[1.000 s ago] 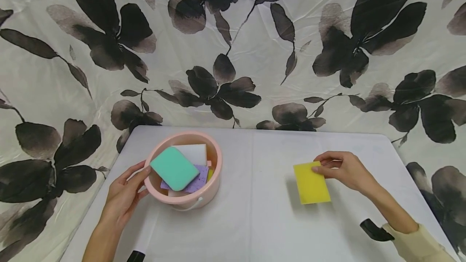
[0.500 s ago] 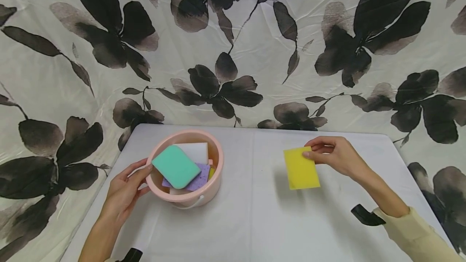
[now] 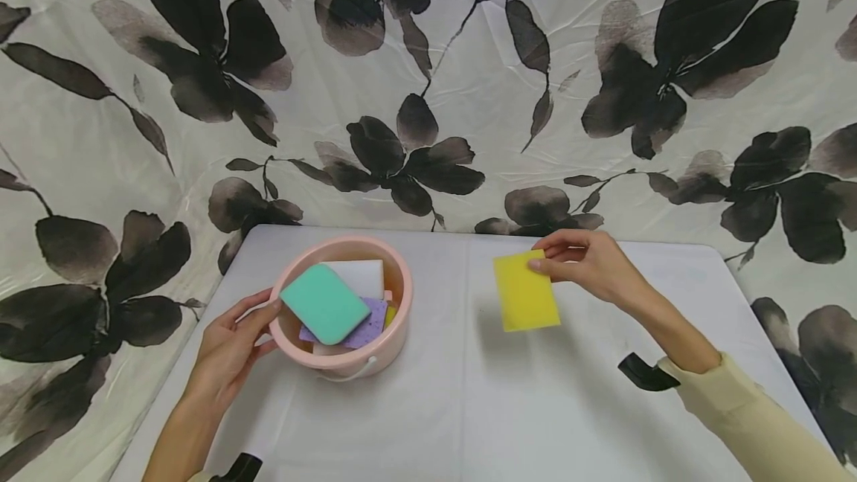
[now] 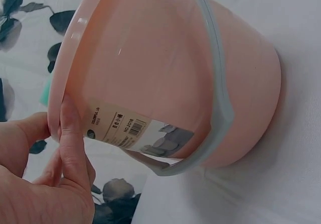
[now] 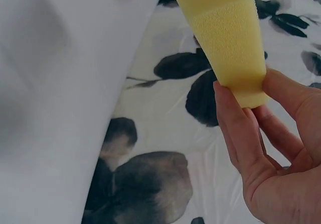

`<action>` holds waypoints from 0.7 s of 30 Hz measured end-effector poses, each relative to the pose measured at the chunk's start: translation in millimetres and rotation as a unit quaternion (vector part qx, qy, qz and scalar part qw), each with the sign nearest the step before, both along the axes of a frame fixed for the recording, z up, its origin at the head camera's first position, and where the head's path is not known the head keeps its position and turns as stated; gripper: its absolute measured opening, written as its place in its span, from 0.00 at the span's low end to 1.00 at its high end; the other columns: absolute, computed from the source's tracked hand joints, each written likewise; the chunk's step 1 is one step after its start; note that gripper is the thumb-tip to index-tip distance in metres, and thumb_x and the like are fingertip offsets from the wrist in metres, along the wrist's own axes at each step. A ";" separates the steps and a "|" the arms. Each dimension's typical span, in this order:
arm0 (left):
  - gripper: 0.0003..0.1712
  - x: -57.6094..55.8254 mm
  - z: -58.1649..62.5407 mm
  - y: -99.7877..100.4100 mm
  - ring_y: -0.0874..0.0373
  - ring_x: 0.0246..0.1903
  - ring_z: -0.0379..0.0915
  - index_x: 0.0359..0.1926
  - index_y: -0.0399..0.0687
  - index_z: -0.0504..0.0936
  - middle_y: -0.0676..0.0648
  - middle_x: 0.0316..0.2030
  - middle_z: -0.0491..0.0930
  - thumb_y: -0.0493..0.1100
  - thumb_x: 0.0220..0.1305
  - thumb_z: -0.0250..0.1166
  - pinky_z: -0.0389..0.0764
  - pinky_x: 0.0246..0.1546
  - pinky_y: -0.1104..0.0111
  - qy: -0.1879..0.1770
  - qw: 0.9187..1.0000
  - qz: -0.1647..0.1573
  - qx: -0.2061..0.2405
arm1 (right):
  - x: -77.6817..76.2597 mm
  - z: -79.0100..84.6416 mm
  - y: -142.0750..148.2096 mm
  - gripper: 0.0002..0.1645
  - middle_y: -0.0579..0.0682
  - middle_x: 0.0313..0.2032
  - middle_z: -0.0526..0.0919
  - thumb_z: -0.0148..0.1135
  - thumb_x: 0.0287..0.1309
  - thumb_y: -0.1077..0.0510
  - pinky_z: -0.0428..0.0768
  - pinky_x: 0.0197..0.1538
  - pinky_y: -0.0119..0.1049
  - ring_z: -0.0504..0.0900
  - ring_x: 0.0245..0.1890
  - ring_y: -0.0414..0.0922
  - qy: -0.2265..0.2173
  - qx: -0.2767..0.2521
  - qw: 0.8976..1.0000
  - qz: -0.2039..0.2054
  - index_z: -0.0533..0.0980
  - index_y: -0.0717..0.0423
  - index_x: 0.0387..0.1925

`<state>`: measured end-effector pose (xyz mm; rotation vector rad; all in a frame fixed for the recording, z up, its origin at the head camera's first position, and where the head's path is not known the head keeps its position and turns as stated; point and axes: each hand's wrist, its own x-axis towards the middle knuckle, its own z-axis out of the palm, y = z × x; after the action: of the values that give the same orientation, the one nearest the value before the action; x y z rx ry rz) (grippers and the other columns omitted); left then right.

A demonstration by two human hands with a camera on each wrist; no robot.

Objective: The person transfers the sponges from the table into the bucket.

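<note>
My left hand (image 3: 228, 352) pinches the left rim of a pink bucket (image 3: 395, 337) between thumb and fingers. In the left wrist view the bucket's grey handle (image 4: 218, 73) hangs down its side, near a printed label (image 4: 120, 126). Inside the bucket lie a teal sponge (image 3: 324, 305) on top, a white block (image 3: 361, 277), a purple sponge (image 3: 370, 326) and a bit of yellow. Right of the bucket, my right hand (image 3: 585, 266) pinches a yellow sponge (image 3: 527, 296) by its upper right corner, held above the table. The right wrist view shows its thick, porous edge.
A white cloth covers the table (image 3: 428, 422). Behind it hangs a white curtain (image 3: 469, 80) with dark flowers. Black straps (image 3: 646, 374) sit at both wrists, and a cream sleeve (image 3: 730, 411) covers the right forearm.
My right hand has carried the yellow sponge left and toward the back of the table, nearer the bucket. The left hand has stayed at the rim, and the bucket has hardly shifted.
</note>
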<state>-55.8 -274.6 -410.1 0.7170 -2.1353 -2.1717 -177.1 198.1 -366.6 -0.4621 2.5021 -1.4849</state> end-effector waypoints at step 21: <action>0.39 -0.6 -2.1 -0.3 0.65 0.37 0.78 0.62 0.45 0.68 0.59 0.40 0.81 0.54 0.53 0.71 0.83 0.38 0.69 0.010 1.000 0.006 0.003 | -20.6 20.0 -58.9 0.21 0.57 0.37 0.82 0.73 0.49 0.53 0.85 0.39 0.39 0.83 0.34 0.49 0.017 -0.063 0.997 0.049 0.80 0.59 0.43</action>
<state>-56.3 -274.8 -412.2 0.7041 -2.1109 -2.1701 -197.7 139.2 -346.7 -0.6261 2.3835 -1.6151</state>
